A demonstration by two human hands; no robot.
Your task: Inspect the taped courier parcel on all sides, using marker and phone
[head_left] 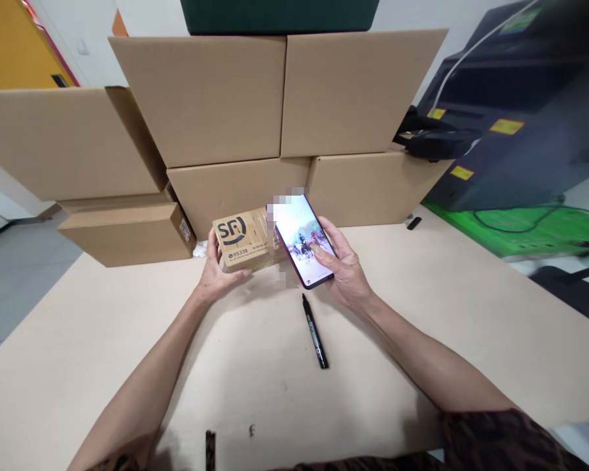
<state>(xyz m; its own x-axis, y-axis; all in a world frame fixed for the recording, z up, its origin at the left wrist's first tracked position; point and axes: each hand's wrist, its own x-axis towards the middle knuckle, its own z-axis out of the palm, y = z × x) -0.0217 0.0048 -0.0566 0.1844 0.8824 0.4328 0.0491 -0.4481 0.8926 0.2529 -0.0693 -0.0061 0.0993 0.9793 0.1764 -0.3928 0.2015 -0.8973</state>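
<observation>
My left hand (213, 271) is wrapped round the left end of a small brown cardboard box (240, 243) printed with "SFi" and a number. Tape shines along the box, and its right end is partly hidden behind the phone. In my right hand (346, 268) is a smartphone (302, 242), tilted, its lit screen turned towards me with a picture of figures on it. My right thumb rests over the screen. On the table just below the phone lies a black marker pen (315, 332).
Large cardboard boxes (220, 101) are stacked along the back of the table (255, 360), with more boxes (127, 229) at the left. A dark machine (515, 111) and a green surface (515, 226) are at the right. A small black object (413, 223) lies near the back right.
</observation>
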